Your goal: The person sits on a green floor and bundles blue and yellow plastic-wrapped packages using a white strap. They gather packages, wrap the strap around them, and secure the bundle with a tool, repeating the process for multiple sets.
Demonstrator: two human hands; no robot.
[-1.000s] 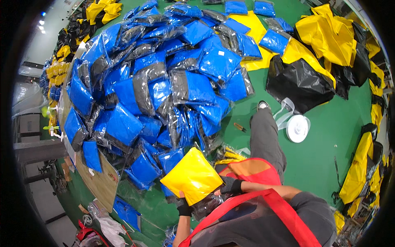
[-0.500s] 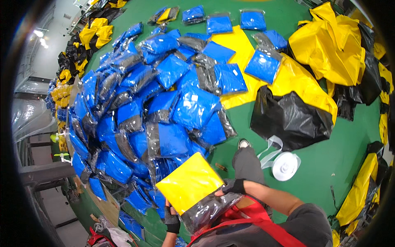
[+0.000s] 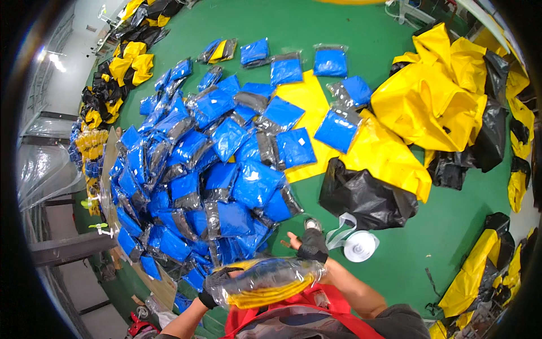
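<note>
Extending rightward from left fingers [image 3: 221, 275] — yellow packet [image 3: 272, 284]

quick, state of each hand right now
Left hand: closed on the bagged yellow bundle.
Right hand: open, fingers spread, nothing visible in it.

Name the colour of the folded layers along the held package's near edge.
Yellow. The folded layers show best in the head view.
</note>
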